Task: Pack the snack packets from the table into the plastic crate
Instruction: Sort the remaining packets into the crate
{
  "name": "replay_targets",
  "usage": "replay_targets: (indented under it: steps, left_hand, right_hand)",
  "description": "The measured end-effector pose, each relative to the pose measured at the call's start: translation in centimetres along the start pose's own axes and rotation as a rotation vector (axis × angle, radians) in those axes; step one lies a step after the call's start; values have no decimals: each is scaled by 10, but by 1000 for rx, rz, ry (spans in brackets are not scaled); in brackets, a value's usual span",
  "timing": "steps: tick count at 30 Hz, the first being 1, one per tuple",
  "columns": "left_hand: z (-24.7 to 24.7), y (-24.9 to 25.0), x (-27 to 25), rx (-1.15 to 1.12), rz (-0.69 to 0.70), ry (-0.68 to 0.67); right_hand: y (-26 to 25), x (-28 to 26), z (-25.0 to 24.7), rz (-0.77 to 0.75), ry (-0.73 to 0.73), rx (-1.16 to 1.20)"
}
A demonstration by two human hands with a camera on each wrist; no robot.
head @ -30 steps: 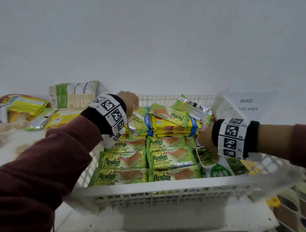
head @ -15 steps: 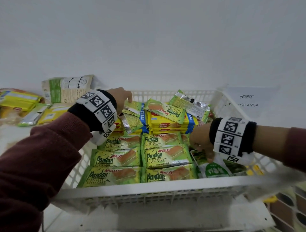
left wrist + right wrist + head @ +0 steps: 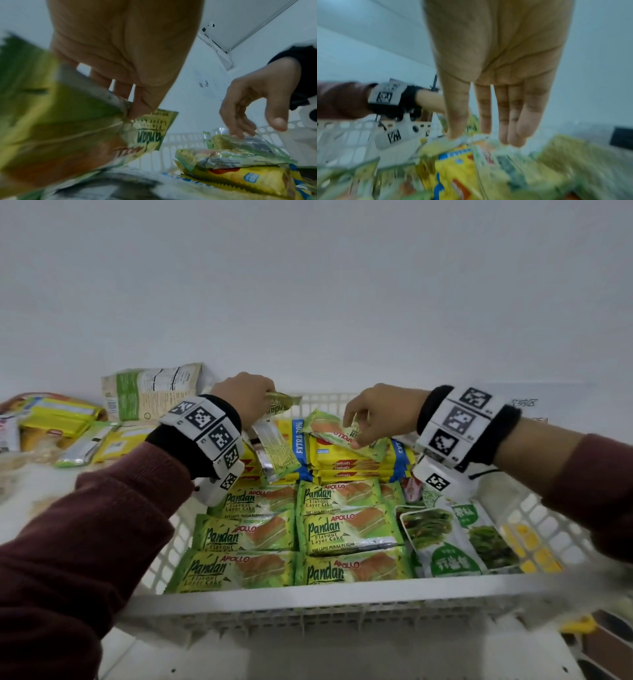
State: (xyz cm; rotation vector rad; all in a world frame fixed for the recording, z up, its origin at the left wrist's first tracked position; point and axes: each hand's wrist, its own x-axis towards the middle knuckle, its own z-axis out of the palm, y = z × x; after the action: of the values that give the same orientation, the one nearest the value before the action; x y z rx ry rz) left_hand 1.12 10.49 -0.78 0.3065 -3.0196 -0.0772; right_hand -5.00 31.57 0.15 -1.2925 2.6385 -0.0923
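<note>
Slippage threatens: the left grip (image 3: 245, 395) pinches a green foil Pandan cake packet (image 3: 275, 455) by one end, dangling over the far left of the white plastic basket (image 3: 308, 594). The right grip (image 3: 380, 412), fingers loose, merely touches a second green packet (image 3: 342, 433) atop yellow wafer packs (image 3: 342, 465); a nudge could topple it.

We wear dark maroon sleeves (image 3: 85, 542). Behind our bare left hand (image 3: 243, 395) and right hand (image 3: 380, 412), black wristbands (image 3: 507, 436) carry white panels (image 3: 202, 419) printed with black square markers, white boxes (image 3: 435, 479) beneath.
</note>
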Motion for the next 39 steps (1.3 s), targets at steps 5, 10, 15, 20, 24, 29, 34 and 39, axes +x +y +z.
replay_targets:
  steps: [5,10,15,20,24,29,34,39]
  left_hand:
    - [-1,-1,3,-243,-34,48]
    - [-4,-1,3,-490,-129,43]
    - [-7,-3,-2,-608,-96,-2]
    - [-21,-6,-11,-660,-42,120]
    - [-38,-5,-25,-789,-82,201]
    - [-40,3,-61,-1002,-245,-56]
    - [-27,17,-83,-776,-229,-535]
    - [-18,29,-89,9,-19,-690]
  right_hand:
    - [-3,33,24,104,48,-94]
    - [-6,46,22,157,70,-72]
    - [-5,45,15,172,102,66]
    - [-2,36,0,109,94,221]
    - [-2,25,-15,26,88,231]
    - [-6,5,-20,-61,-42,274]
    - [-15,-5,4,-89,-342,256]
    - [-21,-8,26,-78,-475,138]
